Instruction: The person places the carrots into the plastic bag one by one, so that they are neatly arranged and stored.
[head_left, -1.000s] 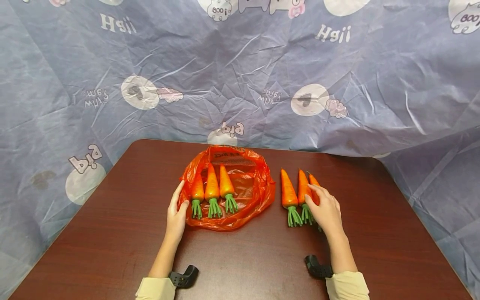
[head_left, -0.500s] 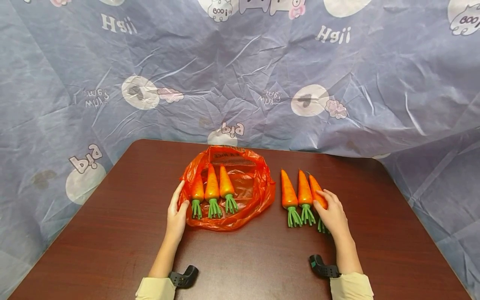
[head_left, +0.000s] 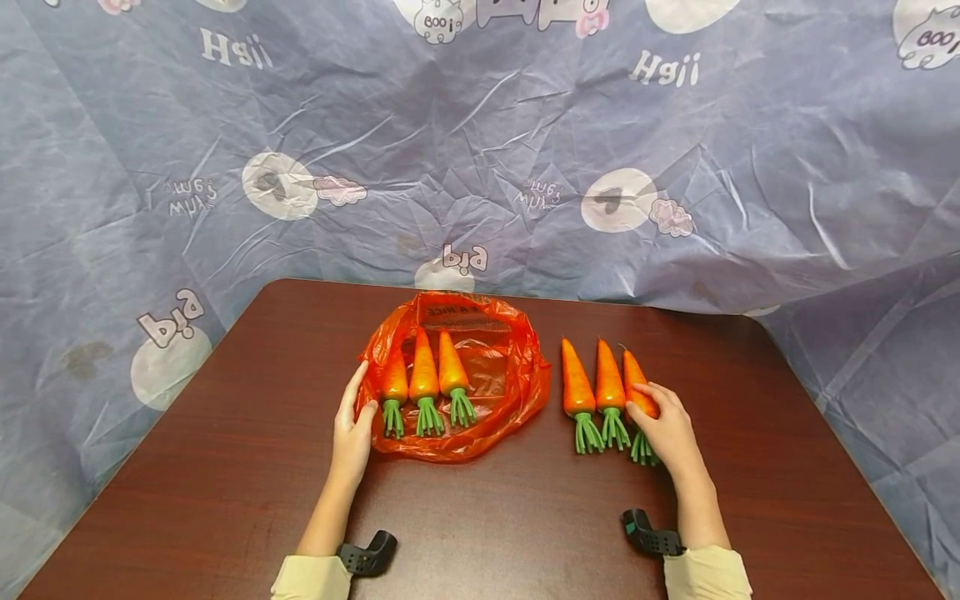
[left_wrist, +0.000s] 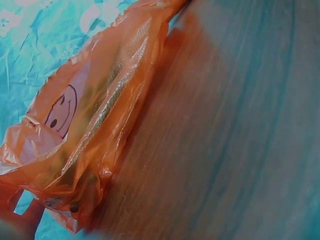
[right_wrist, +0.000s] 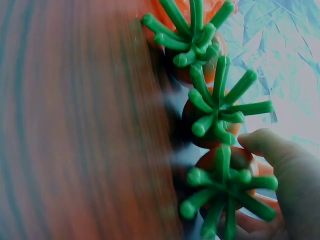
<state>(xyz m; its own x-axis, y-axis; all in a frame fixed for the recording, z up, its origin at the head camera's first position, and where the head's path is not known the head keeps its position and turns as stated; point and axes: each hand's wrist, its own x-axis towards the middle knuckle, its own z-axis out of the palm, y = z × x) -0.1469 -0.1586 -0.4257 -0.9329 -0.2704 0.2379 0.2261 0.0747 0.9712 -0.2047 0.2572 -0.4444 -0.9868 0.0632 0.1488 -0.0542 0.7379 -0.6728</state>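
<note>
An orange-red plastic bag [head_left: 517,408] lies spread with its mouth wide, and three carrots with green tops rest in its left half, such as the middle carrot [head_left: 424,375]. At the bag's left edge my left hand [head_left: 352,433] holds the rim between thumb and fingers; the left wrist view shows the bag's side [left_wrist: 120,95] and little of the hand. Three more carrots lie in a row to the right. My right hand [head_left: 670,429] grips the rightmost carrot [head_left: 636,373] near its top, thumb on its left side. Its green stems [right_wrist: 227,187] show in the right wrist view.
Left of the gripped carrot lie the other two, a middle carrot [head_left: 611,379] and a left carrot [head_left: 577,383]. All of it sits on a dark brown table [head_left: 480,525]. A wrinkled blue-grey printed cloth [head_left: 480,150] hangs behind the table.
My right hand has moved right from the middle carrot to the rightmost carrot, which has shifted slightly right. My left hand and the bag have stayed put.
</note>
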